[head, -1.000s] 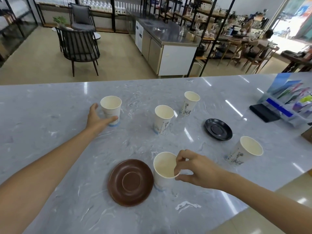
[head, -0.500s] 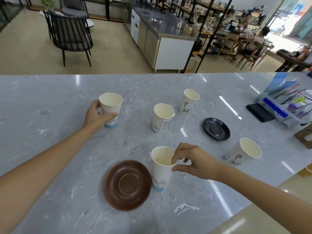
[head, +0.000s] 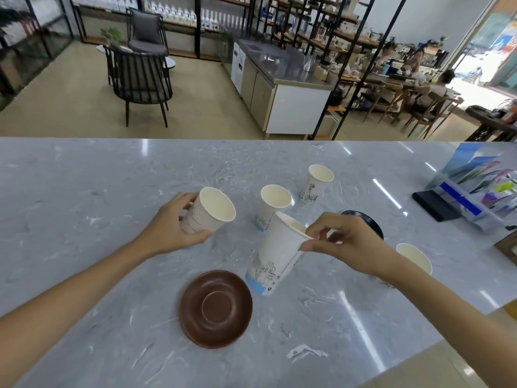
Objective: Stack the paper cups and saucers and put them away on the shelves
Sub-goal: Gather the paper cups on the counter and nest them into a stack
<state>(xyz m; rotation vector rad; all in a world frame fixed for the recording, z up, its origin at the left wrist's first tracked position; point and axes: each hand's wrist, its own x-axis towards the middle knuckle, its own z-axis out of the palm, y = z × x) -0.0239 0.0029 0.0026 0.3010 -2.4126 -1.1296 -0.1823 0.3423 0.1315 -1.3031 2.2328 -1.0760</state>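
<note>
1. The left hand [head: 173, 231] is closed around the side of a paper cup [head: 208, 211]; this cup is tilted with its mouth toward the right, and its bottom is hidden behind the thumb, so I cannot tell if it touches the bench [head: 84, 191].
2. The right hand [head: 347, 242] pinches the rim of a second cup [head: 277, 253] between thumb and fingers; the cup leans to the right, and its blue bottom edge is just beside the brown saucer [head: 216, 308]; whether it is lifted or resting on the bench I cannot tell.
3. The brown saucer lies flat on the bench, near the front edge, fully in view.
4. A black saucer [head: 369, 222] is behind the right hand; only a part of its rim shows.
5. Two more cups stand upright behind: the middle cup [head: 272, 204], partly covered by the held cup, and the far cup [head: 317, 183], which is free.
6. A fifth cup [head: 414, 257] shows on the right; the right forearm hides its lower part.
</note>
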